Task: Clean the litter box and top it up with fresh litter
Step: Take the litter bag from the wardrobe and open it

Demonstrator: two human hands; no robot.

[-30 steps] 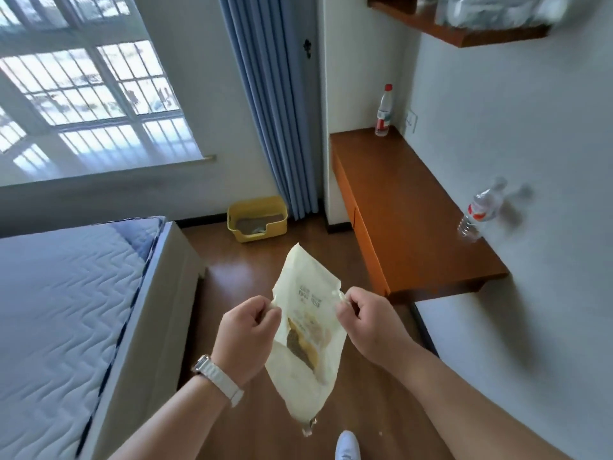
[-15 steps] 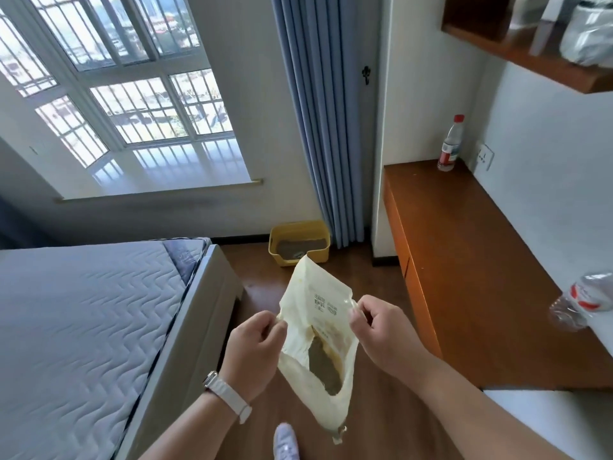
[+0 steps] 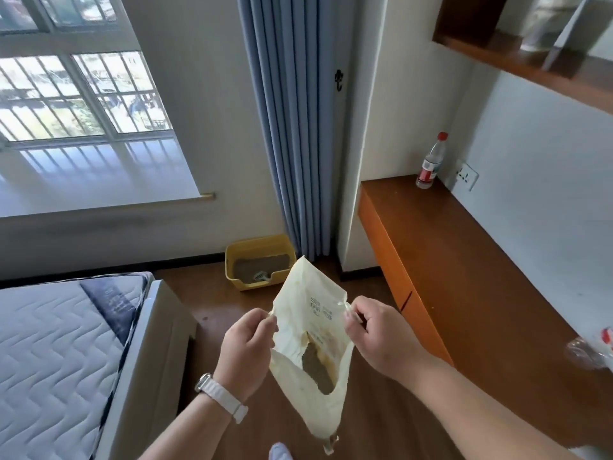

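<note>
The head camera looks down into a bedroom with a brown wood floor [image 3: 215,293]. A yellow litter box [image 3: 258,249] sits on the floor against the far wall. It has grey litter in it and a small scoop [image 3: 260,277] at its front edge. A blue curtain [image 3: 292,127] hangs just right of the box, and a big window [image 3: 83,94] is up and to the left of it. A bed [image 3: 49,360] is left of the box and closer to the person. A long wooden desk [image 3: 464,277] is right of the box, with a bottle [image 3: 430,161] standing at its far end.

The litter bag [image 3: 298,313] is up in the air, nearer to the person than the box. The left hand [image 3: 247,353] pinches the left side of the bag's mouth. The right hand [image 3: 374,336] pinches the right side. The bag hangs between them with its mouth held open, and grey litter shows inside.
</note>
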